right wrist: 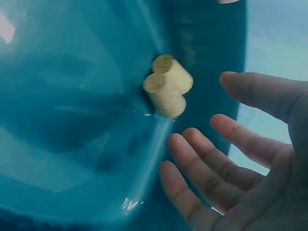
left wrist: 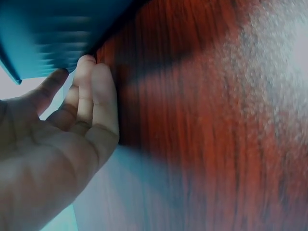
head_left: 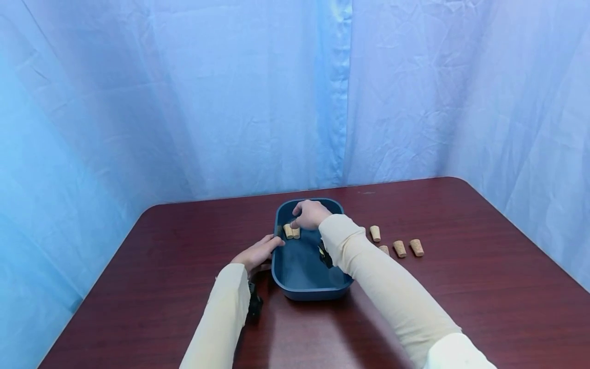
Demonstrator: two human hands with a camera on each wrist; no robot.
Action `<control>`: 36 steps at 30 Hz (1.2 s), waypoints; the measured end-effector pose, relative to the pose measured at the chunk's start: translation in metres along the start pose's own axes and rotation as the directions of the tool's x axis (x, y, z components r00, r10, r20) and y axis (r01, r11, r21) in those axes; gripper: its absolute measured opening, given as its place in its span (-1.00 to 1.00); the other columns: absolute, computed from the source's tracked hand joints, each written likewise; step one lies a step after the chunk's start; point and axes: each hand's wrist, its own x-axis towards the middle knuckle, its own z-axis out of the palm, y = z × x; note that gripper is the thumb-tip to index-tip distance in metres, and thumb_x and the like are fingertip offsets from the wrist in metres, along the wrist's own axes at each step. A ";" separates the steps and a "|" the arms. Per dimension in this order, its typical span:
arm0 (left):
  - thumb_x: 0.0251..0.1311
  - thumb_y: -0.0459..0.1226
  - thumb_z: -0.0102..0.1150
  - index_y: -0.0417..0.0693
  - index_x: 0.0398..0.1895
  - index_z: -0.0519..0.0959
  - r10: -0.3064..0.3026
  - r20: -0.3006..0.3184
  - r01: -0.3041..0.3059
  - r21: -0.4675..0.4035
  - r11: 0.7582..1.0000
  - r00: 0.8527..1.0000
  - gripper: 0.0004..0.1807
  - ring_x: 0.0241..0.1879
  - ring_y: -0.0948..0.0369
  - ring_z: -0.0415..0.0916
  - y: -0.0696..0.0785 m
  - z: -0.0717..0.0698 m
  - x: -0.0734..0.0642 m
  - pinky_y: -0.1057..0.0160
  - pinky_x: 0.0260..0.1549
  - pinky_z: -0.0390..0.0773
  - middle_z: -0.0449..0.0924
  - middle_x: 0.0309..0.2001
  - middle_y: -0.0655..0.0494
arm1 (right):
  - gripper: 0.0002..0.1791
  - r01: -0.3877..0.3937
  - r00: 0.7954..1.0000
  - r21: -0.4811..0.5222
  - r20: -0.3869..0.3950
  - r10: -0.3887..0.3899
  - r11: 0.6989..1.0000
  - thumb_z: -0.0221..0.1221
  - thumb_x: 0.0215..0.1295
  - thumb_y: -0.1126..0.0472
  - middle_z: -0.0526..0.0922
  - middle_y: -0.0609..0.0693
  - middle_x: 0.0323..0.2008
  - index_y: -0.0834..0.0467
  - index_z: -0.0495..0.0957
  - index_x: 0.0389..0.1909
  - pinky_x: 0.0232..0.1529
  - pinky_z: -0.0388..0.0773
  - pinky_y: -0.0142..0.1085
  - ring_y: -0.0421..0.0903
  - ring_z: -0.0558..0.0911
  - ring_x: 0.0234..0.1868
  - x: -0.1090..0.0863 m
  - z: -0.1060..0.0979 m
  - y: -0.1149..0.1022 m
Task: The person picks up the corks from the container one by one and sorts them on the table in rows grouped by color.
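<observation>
Two tapered corks (right wrist: 167, 96) lie side by side on the floor of a dark blue bin (head_left: 304, 295), against its left wall. Over them, inside the bin, hovers my right hand (head_left: 310, 214); its fingers are spread and apart from the corks in the right wrist view, with nothing between them. My left hand (head_left: 258, 253) is at the bin's left side, its fairly straight fingers (left wrist: 103, 91) touching the outer wall near the tabletop. In the head view its uppermost fingertip reaches the rim.
Several more corks (head_left: 399, 249) lie on the table to the right of the bin, one partly hidden by my right sleeve (head_left: 392, 287). The dark red wooden table (head_left: 193, 236) has pale blue curtains (head_left: 249, 102) behind it and at its sides.
</observation>
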 end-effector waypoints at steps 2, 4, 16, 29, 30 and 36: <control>0.43 -0.08 -0.08 -0.13 0.59 0.07 0.007 -0.001 -0.007 -0.009 1.000 1.000 -0.27 0.24 -0.11 0.46 0.000 0.000 -0.002 -0.11 0.28 0.43 0.36 0.36 -0.26 | -0.49 -0.020 0.999 -0.029 0.025 0.021 0.999 0.23 0.45 0.14 0.52 0.20 0.29 0.21 0.47 0.35 0.24 0.49 0.00 0.15 0.51 0.26 0.001 0.002 0.001; 0.41 -0.08 -0.06 -0.12 0.59 0.07 0.007 0.000 -0.007 -0.023 1.000 1.000 -0.25 0.24 -0.09 0.47 0.000 0.000 -0.004 -0.09 0.26 0.45 0.38 0.35 -0.25 | -0.46 -0.031 0.998 -0.079 0.056 0.036 0.996 0.24 0.44 0.15 0.51 0.19 0.30 0.20 0.45 0.38 0.23 0.50 -0.01 0.14 0.51 0.26 0.002 0.005 0.001; 0.29 -0.09 0.10 -0.07 0.60 0.04 -0.032 0.042 0.034 -0.031 0.999 0.999 -0.15 0.35 -0.10 0.33 0.005 0.000 -0.006 -0.06 0.33 0.38 0.26 0.43 -0.23 | -0.42 -0.012 0.998 -0.240 0.064 0.028 0.971 0.38 0.30 0.20 0.56 0.13 0.26 0.15 0.52 0.33 0.12 0.58 -0.08 0.09 0.56 0.19 0.008 0.014 0.005; 0.28 -0.09 0.14 -0.06 0.58 0.07 -0.049 0.021 0.049 -0.035 0.998 0.999 -0.16 0.32 -0.09 0.32 0.004 -0.002 -0.006 -0.06 0.32 0.39 0.28 0.39 -0.22 | -0.59 -0.006 1.000 -0.259 0.002 0.007 0.966 0.38 0.29 0.22 0.66 0.08 0.08 0.13 0.65 0.16 0.00 0.62 -0.13 0.04 0.61 0.00 0.002 0.017 0.006; 0.28 -0.10 0.13 -0.06 0.59 0.06 -0.046 0.021 0.047 -0.034 0.998 0.999 -0.15 0.32 -0.09 0.32 0.004 -0.002 -0.006 -0.07 0.33 0.38 0.27 0.39 -0.23 | -0.59 -0.004 1.000 -0.267 -0.002 0.004 0.964 0.37 0.31 0.21 0.66 0.08 0.07 0.13 0.65 0.16 -0.01 0.62 -0.14 0.04 0.62 -0.02 0.002 0.017 0.006; 0.29 -0.10 0.10 -0.09 0.60 0.03 -0.040 0.025 0.041 -0.031 0.999 0.999 -0.15 0.34 -0.12 0.30 0.005 0.000 -0.008 -0.09 0.34 0.36 0.23 0.42 -0.26 | -0.59 0.009 1.000 -0.274 0.007 -0.007 0.962 0.35 0.33 0.20 0.67 0.09 0.03 0.13 0.63 0.18 -0.08 0.62 -0.14 0.01 0.62 -0.12 0.001 0.019 0.008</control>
